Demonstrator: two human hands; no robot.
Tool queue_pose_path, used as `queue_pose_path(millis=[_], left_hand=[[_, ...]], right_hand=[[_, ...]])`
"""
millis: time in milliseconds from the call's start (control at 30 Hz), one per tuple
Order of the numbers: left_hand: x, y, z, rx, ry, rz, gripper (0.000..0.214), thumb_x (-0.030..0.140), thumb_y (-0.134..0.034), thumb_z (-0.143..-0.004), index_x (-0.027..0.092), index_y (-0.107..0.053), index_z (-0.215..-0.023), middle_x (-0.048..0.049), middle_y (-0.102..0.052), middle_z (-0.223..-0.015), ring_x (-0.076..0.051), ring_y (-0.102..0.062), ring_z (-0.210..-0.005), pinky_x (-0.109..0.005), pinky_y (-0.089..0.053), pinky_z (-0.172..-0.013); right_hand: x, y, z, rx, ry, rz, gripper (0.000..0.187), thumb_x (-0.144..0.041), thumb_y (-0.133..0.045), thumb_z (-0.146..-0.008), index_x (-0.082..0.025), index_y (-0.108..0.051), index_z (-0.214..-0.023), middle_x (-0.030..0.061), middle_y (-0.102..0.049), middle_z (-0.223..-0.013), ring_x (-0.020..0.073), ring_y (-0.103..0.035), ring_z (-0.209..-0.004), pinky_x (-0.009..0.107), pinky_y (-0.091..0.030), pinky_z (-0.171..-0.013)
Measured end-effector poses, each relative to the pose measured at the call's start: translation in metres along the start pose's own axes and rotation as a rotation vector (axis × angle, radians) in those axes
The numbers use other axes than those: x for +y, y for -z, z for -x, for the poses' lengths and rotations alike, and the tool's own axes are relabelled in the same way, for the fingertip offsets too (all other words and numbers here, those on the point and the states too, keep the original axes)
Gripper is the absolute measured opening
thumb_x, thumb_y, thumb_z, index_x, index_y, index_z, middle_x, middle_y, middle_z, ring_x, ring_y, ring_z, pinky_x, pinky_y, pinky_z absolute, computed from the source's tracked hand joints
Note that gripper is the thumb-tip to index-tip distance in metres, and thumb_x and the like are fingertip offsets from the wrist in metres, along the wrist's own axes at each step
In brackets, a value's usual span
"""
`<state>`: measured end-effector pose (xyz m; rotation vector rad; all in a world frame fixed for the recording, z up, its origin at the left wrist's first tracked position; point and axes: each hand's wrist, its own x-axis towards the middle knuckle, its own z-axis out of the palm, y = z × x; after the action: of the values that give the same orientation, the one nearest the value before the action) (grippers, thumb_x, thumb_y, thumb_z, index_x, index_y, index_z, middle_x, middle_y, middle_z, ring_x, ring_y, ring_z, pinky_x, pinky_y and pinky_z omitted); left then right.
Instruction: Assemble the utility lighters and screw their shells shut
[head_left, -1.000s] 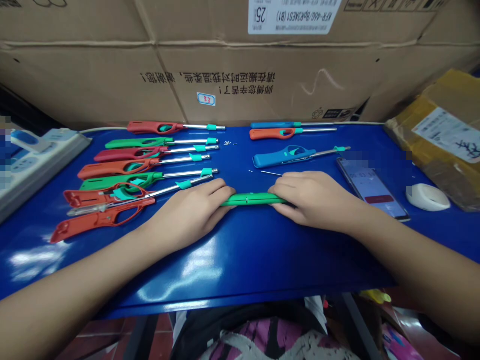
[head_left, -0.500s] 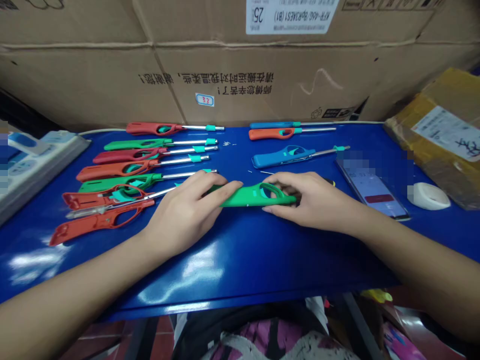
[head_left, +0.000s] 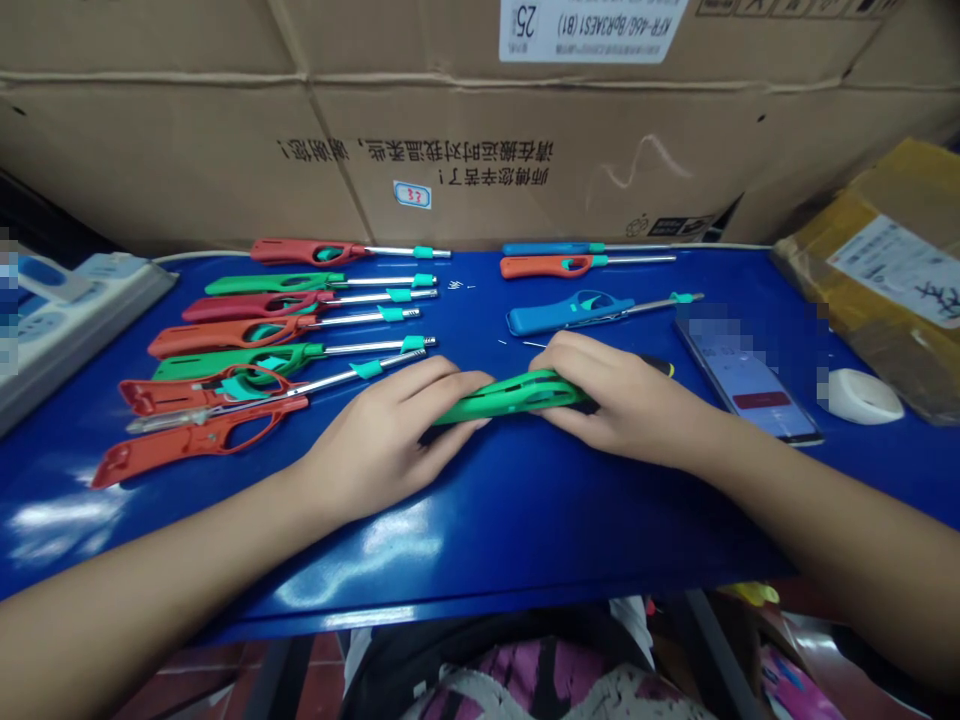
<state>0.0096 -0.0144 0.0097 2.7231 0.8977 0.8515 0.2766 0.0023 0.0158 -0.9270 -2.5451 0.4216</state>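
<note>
Between my two hands is a green long-nosed lighter (head_left: 506,398), held edge-on above the blue table (head_left: 480,530). My left hand (head_left: 390,435) is closed on its left end, thumb below and fingers above. The other end sits in the closed fingers of my right hand (head_left: 615,395), which hide that part; no metal tube shows. Beside my left hand lies an opened orange lighter (head_left: 202,435), its handle split into two shells with the inner parts and tube exposed. A blue lighter (head_left: 574,312) lies beyond my right hand.
Several assembled lighters (head_left: 255,305) lie in a column at left. An orange lighter (head_left: 544,266) is at the back. A phone (head_left: 750,375), a white mouse-shaped object (head_left: 864,396) and a taped box (head_left: 870,270) stand right. A power strip (head_left: 67,300) is far left; a large carton (head_left: 450,110) walls the back.
The green lighter has been rolled in my hands, so its trigger loop no longer faces me and its narrow slotted edge shows. My right hand has closed further over its end.
</note>
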Motion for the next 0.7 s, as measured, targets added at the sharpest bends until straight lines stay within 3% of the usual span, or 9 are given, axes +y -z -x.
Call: queue_pose_path(millis=[100, 267, 500, 700], left_hand=[[-0.0004, 0.002, -0.0007, 0.026, -0.027, -0.019, 0.026, 0.014, -0.063, -0.096, 0.01, -0.065, -0.122, -0.0082, -0.066, -0.104, -0.016, -0.065, -0.092, -0.025, -0.052, -0.084], [-0.0014, 0.0026, 0.0002, 0.038, -0.057, -0.032, 0.025, 0.011, -0.062, -0.095, 0.009, -0.067, -0.119, -0.0103, -0.067, -0.103, -0.018, -0.065, -0.093, -0.028, -0.054, -0.084], [-0.002, 0.0032, 0.0005, 0.022, -0.063, -0.006, 0.026, 0.011, -0.062, -0.094, 0.009, -0.069, -0.119, -0.0096, -0.066, -0.1, -0.018, -0.065, -0.09, -0.027, -0.053, -0.08], [0.0002, 0.0015, -0.0002, 0.006, -0.018, 0.075, 0.026, 0.012, -0.064, -0.095, 0.01, -0.069, -0.12, -0.0074, -0.067, -0.099, -0.015, -0.065, -0.089, -0.024, -0.053, -0.08]], right_hand=[[-0.0028, 0.0021, 0.001, -0.085, 0.004, 0.005, 0.022, -0.033, -0.058, -0.1, -0.019, -0.058, -0.116, 0.0061, -0.06, -0.109, 0.0193, -0.062, -0.096, 0.031, -0.051, -0.083], [-0.0019, 0.0058, 0.0016, -0.151, 0.019, 0.058, 0.024, -0.031, -0.051, -0.102, -0.018, -0.061, -0.12, 0.0075, -0.061, -0.112, 0.0204, -0.065, -0.095, 0.033, -0.054, -0.081], [0.0033, 0.0065, 0.0028, -0.143, 0.103, 0.141, 0.033, -0.033, -0.047, -0.105, -0.016, -0.064, -0.128, 0.0086, -0.068, -0.108, 0.0217, -0.068, -0.093, 0.034, -0.054, -0.079], [0.0033, 0.0048, 0.0021, -0.159, 0.082, 0.116, 0.034, -0.031, -0.047, -0.105, -0.017, -0.064, -0.13, 0.0076, -0.072, -0.106, 0.0217, -0.069, -0.094, 0.034, -0.053, -0.081]])
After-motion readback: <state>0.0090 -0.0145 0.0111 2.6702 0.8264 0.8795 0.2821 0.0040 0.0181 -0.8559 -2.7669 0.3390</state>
